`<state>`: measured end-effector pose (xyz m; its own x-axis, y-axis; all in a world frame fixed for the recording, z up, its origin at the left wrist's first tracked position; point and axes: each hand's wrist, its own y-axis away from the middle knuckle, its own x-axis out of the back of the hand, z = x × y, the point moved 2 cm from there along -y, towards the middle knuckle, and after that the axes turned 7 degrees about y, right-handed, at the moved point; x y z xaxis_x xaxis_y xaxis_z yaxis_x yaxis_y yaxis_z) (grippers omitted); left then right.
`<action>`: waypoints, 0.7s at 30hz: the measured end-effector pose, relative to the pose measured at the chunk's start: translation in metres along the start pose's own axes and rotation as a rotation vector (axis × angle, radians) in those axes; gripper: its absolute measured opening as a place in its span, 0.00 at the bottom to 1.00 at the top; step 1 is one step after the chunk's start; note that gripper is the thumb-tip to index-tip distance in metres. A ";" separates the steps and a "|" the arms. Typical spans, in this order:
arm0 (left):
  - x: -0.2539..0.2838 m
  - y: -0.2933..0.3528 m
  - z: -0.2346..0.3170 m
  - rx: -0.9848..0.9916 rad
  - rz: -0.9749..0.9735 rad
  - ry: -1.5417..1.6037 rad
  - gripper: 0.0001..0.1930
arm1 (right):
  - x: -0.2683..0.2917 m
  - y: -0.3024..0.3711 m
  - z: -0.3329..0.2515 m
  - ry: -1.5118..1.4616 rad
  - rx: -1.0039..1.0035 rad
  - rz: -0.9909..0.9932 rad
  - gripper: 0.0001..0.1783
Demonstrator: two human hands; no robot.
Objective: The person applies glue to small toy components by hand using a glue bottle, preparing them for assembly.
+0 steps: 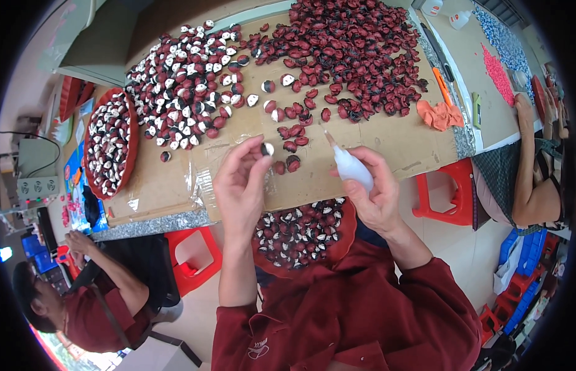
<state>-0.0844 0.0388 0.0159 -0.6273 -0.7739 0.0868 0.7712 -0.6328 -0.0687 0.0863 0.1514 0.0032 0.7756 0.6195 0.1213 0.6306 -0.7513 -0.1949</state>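
Observation:
Above the table's near edge, my left hand (241, 179) pinches a small rounded piece (267, 149), dark on one side and white on the other, between thumb and fingertips. My right hand (379, 195) is wrapped round a white squeeze bottle (352, 168), whose thin brownish nozzle points up and away to the left. Just beyond my hands lie a few dark red petal-like cups (293, 162). A big heap of such cups (356, 49) covers the far middle of the table. Many red-and-white rounded pieces (183, 86) spread over the far left.
A red tray (133, 145) of rounded pieces stands at left; a red basin (348, 238) of similar pieces sits by my lap. Right lie a crumpled orange cloth (439, 115) and an orange cutter (441, 85). Red stools (446, 198) and two people flank me.

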 end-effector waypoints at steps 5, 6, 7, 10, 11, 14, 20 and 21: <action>0.012 0.034 -0.002 0.393 -0.157 1.004 0.18 | 0.021 -0.007 -0.020 0.148 0.187 -0.135 0.21; 0.012 0.039 -0.003 0.392 -0.154 1.005 0.18 | 0.022 -0.009 -0.025 0.137 0.256 -0.149 0.21; 0.012 0.043 -0.008 0.392 -0.173 1.021 0.17 | 0.023 -0.010 -0.029 0.126 0.325 -0.163 0.20; 0.008 0.050 -0.011 0.378 -0.205 1.036 0.17 | 0.021 -0.008 -0.033 0.096 0.310 -0.209 0.21; 0.007 0.052 -0.011 0.366 -0.220 1.034 0.16 | 0.020 -0.007 -0.034 0.096 0.311 -0.212 0.21; 0.006 0.054 -0.016 0.380 -0.204 1.018 0.14 | 0.016 -0.004 -0.035 0.107 0.321 -0.230 0.22; 0.006 0.058 -0.018 0.385 -0.223 1.009 0.15 | 0.010 -0.004 -0.035 0.132 0.309 -0.253 0.21; 0.005 0.058 -0.019 0.384 -0.238 1.007 0.16 | 0.010 -0.004 -0.034 0.133 0.306 -0.250 0.21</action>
<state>-0.0453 -0.0021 -0.0060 -0.4303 -0.4090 -0.8047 0.4921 -0.8537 0.1707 0.0927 0.1530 0.0384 0.6097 0.7241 0.3224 0.7774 -0.4670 -0.4214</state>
